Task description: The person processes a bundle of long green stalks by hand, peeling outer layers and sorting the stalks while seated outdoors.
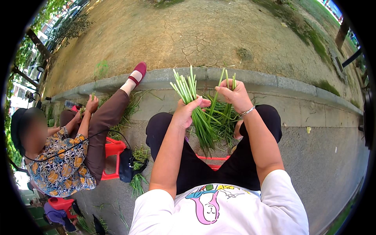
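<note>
My left hand (188, 111) is closed round a thick bundle of green stalks (203, 131), which look like garlic chives. Their pale cut ends fan up past the thumb, and the thin leafy ends hang down between my knees. To its right, my right hand (235, 97) pinches a few loose stalks (222, 78) upright between thumb and fingers, apart from the bundle. A bracelet circles that wrist. Below both hands, a loose heap of green stalks (225, 137) lies on the pavement between my feet, partly hidden by the bundle.
A concrete curb (258, 78) runs across in front, with cracked bare earth (196, 35) beyond. At left, another person (58, 164) sits on a red stool (112, 158), holding greens. Beside that stool are a dark bag (126, 166) and scattered greens (138, 184).
</note>
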Demonstrator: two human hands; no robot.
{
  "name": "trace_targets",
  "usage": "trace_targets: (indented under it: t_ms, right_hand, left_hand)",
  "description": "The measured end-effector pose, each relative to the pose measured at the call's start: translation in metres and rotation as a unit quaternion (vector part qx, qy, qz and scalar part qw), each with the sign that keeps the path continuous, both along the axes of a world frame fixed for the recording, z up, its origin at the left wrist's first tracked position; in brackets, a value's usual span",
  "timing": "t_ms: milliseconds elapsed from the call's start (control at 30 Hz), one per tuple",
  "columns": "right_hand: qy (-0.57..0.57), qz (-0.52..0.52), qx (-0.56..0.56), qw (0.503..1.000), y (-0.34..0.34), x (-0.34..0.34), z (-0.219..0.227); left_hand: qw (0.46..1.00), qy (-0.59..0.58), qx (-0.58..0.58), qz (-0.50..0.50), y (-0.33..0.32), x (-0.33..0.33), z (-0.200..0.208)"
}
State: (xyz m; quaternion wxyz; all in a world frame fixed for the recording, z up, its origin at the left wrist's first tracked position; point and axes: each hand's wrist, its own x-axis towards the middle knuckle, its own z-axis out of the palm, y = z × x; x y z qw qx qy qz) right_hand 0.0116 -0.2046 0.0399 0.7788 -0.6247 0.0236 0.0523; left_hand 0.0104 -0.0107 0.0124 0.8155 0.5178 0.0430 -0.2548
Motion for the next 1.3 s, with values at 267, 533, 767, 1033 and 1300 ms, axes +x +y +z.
trace_targets:
  t_ms: [267, 533, 767, 1033, 1300]
  right_hand:
    - [-0.045, -0.174, -0.147, 0.973, -0.023, 0.01, -0.003]
    - [-0.096, -0.301, -0.198, 0.928, -0.053, 0.018, -0.006]
    - [-0.109, -0.389, -0.203, 0.892, -0.08, 0.021, -0.005]
    - [-0.119, -0.386, -0.217, 0.889, -0.08, 0.018, -0.003]
    - [-0.074, -0.216, -0.168, 0.959, -0.034, 0.013, -0.004]
  left_hand:
    - [0.984, -0.123, 0.123, 0.037, 0.003, 0.003, -0.01]
    - [0.967, -0.145, 0.193, 0.079, 0.004, 0.005, -0.01]
    - [0.962, -0.142, 0.214, 0.096, 0.009, 0.008, -0.012]
    - [0.962, -0.145, 0.215, 0.079, 0.002, 0.006, 0.0]
    - [0.967, -0.202, 0.155, -0.011, -0.024, 0.01, 0.017]
